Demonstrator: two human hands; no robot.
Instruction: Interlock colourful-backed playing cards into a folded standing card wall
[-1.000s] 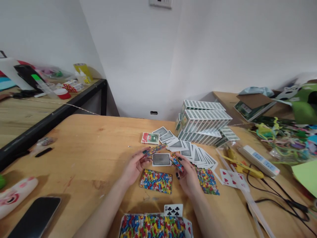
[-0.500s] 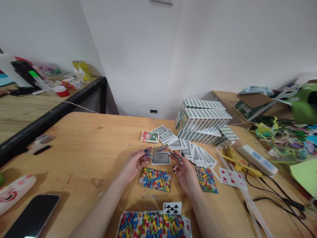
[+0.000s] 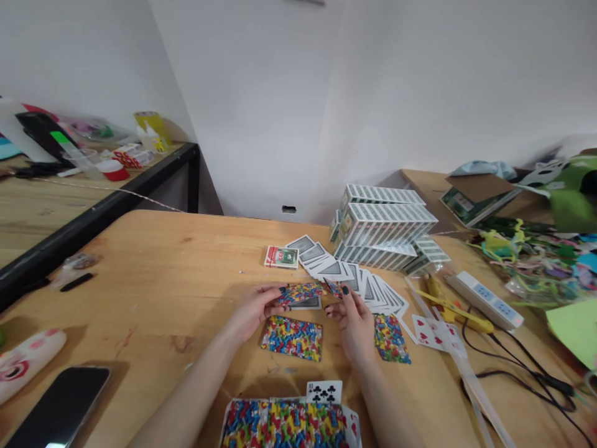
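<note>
Pinched in my left hand (image 3: 256, 311) is a colourful patterned card (image 3: 301, 292), tilted over a grey-backed playing card (image 3: 308, 303) on the table. My right hand (image 3: 352, 320) grips another colourful card (image 3: 334, 287), seen nearly edge-on beside the first. Below them a colourful rectangle (image 3: 293, 338) lies flat. A second one (image 3: 392, 339) rests right of my right wrist. Near my body are several colourful pieces (image 3: 286, 423) in a row, with a ten of clubs (image 3: 324, 392) sticking out behind them. Grey-backed cards (image 3: 333, 269) fan out beyond my hands.
Card boxes (image 3: 387, 224) are stacked at the back right, near a red-and-green card pack (image 3: 281, 257). To the right lie a heart card (image 3: 436, 334), a yellow glue gun (image 3: 459, 311), a power strip (image 3: 485, 300) and cables. A phone (image 3: 60, 407) lies at left.
The card in my left hand has moved slightly right and lower, covering more of the grey-backed card. My right hand has turned its card so that its colourful face shows more.
</note>
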